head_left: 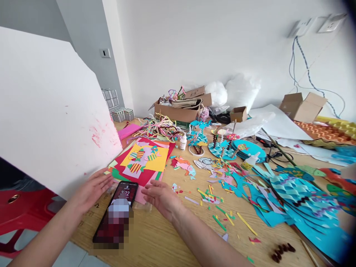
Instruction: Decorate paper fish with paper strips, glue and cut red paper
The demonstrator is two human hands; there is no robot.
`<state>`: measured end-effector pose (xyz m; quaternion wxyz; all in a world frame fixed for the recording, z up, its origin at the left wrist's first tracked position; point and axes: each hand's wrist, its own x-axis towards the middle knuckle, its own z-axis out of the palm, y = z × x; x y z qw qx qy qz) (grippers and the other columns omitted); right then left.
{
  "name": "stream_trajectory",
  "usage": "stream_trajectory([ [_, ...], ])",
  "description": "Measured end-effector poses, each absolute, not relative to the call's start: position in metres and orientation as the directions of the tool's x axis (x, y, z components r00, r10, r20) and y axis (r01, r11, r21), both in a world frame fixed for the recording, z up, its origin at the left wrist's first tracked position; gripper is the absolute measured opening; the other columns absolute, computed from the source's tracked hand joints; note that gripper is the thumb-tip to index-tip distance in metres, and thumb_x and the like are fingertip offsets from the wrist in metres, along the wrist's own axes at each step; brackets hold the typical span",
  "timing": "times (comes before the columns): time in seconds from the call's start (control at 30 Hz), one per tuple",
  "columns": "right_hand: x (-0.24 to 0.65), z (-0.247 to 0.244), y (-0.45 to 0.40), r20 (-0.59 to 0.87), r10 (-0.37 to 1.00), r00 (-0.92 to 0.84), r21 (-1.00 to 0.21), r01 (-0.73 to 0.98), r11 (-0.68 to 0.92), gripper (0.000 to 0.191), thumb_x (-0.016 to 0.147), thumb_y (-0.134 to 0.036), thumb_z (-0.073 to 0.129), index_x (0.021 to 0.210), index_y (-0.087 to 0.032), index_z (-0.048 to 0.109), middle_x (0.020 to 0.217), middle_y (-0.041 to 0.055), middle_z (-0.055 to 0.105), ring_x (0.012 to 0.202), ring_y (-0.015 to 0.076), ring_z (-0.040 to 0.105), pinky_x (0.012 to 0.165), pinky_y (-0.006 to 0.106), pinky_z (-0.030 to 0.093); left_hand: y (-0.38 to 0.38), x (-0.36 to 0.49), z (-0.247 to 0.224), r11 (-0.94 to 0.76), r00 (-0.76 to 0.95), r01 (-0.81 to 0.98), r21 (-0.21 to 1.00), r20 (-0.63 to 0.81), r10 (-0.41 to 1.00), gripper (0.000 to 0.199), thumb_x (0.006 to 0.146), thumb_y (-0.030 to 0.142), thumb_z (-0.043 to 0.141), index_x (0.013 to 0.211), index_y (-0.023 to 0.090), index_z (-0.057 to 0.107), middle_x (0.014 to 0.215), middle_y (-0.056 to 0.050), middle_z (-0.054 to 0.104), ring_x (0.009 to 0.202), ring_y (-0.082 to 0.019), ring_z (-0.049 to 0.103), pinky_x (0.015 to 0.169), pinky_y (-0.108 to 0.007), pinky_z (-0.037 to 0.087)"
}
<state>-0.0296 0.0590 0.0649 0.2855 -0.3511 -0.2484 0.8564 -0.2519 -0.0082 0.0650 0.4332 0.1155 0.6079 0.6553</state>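
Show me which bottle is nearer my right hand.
The white bottle beside the coloured paper stack; the other bottle, yellowish low down, sits farther from your right hand, by the blue discs.

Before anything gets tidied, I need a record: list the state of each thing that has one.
Left hand: open, fingers extended
Right hand: open, fingers extended
Phone: face up, screen lit
Striped fish cutouts: lying flat on paper
White bottle: upright
Long cardboard box: open, heaped full
Right-hand cardboard box: flaps open
Blue discs: stacked
Brown fuzzy stem: coiled
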Motion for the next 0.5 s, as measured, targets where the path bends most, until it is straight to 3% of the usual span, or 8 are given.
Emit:
stream_trajectory([
  [0.1, -0.035, 0.063, 0.064, -0.493, 0.663, -0.564, -0.606, -0.324, -0.726, 0.039, 0.052, -0.004, 0.066, 0.081, -0.019, 0.044, 0.065, -0.002, 0.059, 0.066, 0.0133, 0.062, 0.063, 0.025, 0.046, 0.006, -0.254, 0.06, 0.102, -0.602, -0.458, 0.883, -0.393, 0.695, 0.028, 0.074, -0.004, 0.048, 0.091, 0.015, 0.059, 0.076, -0.007, 0.068, 0.07, -0.015, 0.068, 0.065, -0.023, 0.057],
  [0.3, -0.042, 0.057, 0.067, -0.51, 0.662, -0.549, -0.61, -0.312, -0.728, 0.036, 0.057, -0.003, 0.059, 0.087, -0.018, 0.045, 0.063, -0.0037, 0.056, 0.056, 0.0094, 0.057, 0.057, 0.021, 0.044, 0.017, -0.254, 0.059, 0.133, -0.559, -0.488, 0.863, -0.426, 0.711, 0.027, 0.075, -0.006, 0.047, 0.09, 0.013, 0.059, 0.076, -0.008, 0.067, 0.07, -0.015, 0.068, 0.062, -0.023, 0.056],
  [0.5, -0.047, 0.051, 0.073, -0.479, 0.677, -0.559, -0.628, -0.32, -0.709, 0.038, 0.055, 0.0, 0.06, 0.087, -0.017, 0.049, 0.066, -0.0047, 0.054, 0.061, 0.0083, 0.057, 0.059, 0.02, 0.044, 0.022, -0.254, 0.061, 0.143, -0.544, -0.504, 0.852, -0.442, 0.713, 0.024, 0.076, -0.005, 0.047, 0.087, 0.012, 0.06, 0.079, -0.009, 0.068, 0.069, -0.015, 0.067, 0.061, -0.023, 0.055],
])
